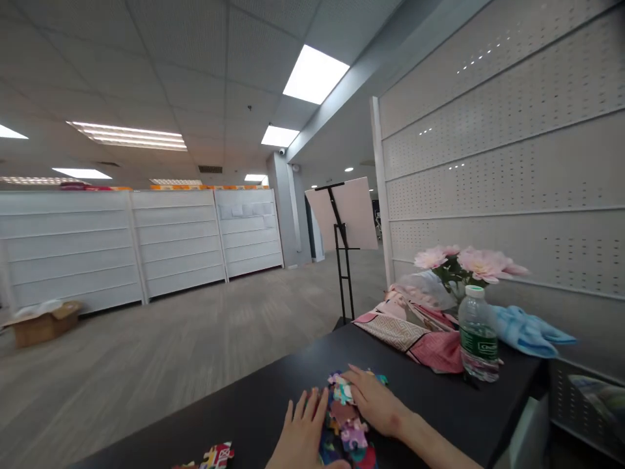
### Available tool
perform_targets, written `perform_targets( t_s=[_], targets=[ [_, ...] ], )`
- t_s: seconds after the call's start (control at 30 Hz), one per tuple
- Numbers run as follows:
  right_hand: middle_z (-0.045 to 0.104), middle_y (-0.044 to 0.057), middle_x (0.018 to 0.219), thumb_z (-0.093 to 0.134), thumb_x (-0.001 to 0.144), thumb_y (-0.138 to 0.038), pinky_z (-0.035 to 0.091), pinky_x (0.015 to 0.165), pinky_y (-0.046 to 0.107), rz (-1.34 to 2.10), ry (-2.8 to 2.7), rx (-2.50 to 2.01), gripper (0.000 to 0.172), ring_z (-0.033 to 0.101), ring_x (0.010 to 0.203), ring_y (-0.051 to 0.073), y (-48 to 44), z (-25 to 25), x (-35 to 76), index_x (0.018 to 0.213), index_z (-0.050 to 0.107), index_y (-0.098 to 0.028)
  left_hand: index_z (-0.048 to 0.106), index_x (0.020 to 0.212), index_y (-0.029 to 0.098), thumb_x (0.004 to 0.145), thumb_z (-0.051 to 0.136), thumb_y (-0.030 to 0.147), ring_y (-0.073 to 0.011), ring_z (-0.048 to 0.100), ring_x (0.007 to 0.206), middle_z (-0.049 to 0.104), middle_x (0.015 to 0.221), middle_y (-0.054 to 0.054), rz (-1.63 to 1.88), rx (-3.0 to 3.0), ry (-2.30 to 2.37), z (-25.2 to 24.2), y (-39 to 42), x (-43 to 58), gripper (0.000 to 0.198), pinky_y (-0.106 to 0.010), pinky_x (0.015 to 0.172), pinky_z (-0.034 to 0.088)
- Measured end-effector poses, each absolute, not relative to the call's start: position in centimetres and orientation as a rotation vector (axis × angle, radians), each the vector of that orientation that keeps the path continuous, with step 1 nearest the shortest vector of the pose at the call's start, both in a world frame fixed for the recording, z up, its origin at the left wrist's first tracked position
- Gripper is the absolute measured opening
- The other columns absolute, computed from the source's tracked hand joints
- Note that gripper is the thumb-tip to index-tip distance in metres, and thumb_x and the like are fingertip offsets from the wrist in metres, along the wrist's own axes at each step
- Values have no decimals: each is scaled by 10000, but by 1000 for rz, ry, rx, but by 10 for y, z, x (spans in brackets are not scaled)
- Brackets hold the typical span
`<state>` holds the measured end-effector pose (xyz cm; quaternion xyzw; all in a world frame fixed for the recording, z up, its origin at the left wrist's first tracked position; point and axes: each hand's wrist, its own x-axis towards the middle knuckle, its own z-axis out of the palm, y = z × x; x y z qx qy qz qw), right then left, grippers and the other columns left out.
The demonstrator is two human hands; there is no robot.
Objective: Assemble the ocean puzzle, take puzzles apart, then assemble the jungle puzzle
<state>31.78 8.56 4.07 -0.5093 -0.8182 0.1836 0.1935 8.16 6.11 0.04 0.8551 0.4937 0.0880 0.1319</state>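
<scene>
Our left hand lies open beside a loose heap of jigsaw pieces, our right hand spread on top, no assembled picture showing yet, at lower centre of the counter.

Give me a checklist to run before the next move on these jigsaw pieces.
Left hand against the pile of jigsaw pieces: ok.
Right hand resting on the pile: ok.
Pile lying on the black tabletop: ok.
Loose jigsaw pieces gathered in with the pile: not ok, they lie apart at lower left.
Plastic water bottle upright and clear of both hands: ok.
Pieces in the pile interlocked: cannot tell.
</scene>
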Motion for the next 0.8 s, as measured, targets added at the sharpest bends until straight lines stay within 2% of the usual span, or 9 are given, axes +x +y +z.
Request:
perform_targets(
  t_s=[0.07, 0.13, 0.2, 0.27, 0.4, 0.47, 0.53, 0.67, 0.8],
  targets=[
    [514, 145, 1539, 285, 1043, -426, 262, 1240, 490, 557, -2297, -1372, 563, 408, 1469, 291, 91, 39, 304, 1479, 521, -158, 209, 1606, 244, 892, 579, 692, -420, 241, 1512, 193, 1666, -128, 278, 2487, 1533, -15, 58, 86, 921, -621, 1214, 224],
    [484, 105, 1566, 250, 1052, -474, 237, 1253, 497, 622, -2330, -1307, 591, 364, 1493, 290, 89, 40, 296, 1515, 475, -183, 286, 1585, 307, 1032, 437, 532, -393, 262, 1510, 229, 1664, -98, 371, 2484, 1610, -29, 54, 97, 616, -605, 1212, 252],
    [436, 42, 1600, 225, 1058, -505, 200, 1266, 503, 691, -2379, -1243, 584, 295, 1523, 276, 79, 42, 298, 1543, 425, -249, 357, 1557, 356, 1071, 387, 429, -393, 248, 1513, 273, 1657, -81, 482, 2510, 1600, -40, 51, 110, 493, -609, 1211, 261],
    [386, 5, 1625, 214, 1063, -519, 171, 1271, 511, 741, -2422, -1199, 563, 262, 1534, 262, 64, 47, 309, 1566, 359, -314, 398, 1542, 364, 1056, 450, 401, -401, 223, 1520, 285, 1655, -92, 585, 2562, 1526, -46, 50, 122, 490, -604, 1215, 264],
    [324, 39, 1651, 505, 969, -584, 100, 1263, 584, 700, -2494, -1233, 692, 231, 1539, 325, 35, 52, 347, 1581, 284, -348, 346, 1568, 359, 1030, 514, 394, -369, 201, 1537, 197, 1685, -96, 659, 2616, 1341, -28, 56, 144, 565, -587, 1227, 248],
    [301, 52, 1658, 536, 952, -581, 111, 1258, 592, 631, -2456, -1347, 679, 224, 1539, 339, 29, 49, 365, 1560, 342, -351, 296, 1587, 350, 933, 635, 533, -385, 157, 1545, 118, 1704, -89, 658, 2638, 1235, -5, 60, 151, 759, -609, 1229, 217],
    [257, 40, 1672, 451, 989, -585, 137, 1255, 581, 499, -2384, -1470, 588, 194, 1548, 325, 32, 42, 381, 1533, 403, -367, 370, 1554, 363, 809, 699, 689, -405, 145, 1543, 170, 1701, -68, 680, 2618, 1209, 19, 63, 154, 877, -626, 1232, 180],
    [281, 45, 1668, 362, 1020, -537, 187, 1252, 532, 254, -2288, -1708, 553, 191, 1551, 291, 55, 32, 403, 1529, 431, -332, 624, 1359, 397, 895, 472, 783, -419, 214, 1524, 396, 1621, -50, 597, 2490, 1383, 41, 66, 138, 623, -662, 1219, 106],
    [406, 97, 1611, 351, 1005, -583, 204, 1228, 586, 285, -2263, -1804, 620, 259, 1528, 343, 84, 32, 400, 1529, 445, -265, 455, 1489, 453, 864, 511, 796, -482, 145, 1514, 261, 1668, -47, 340, 2492, 1408, 20, 63, 105, 715, -746, 1171, 93]
  ],
)
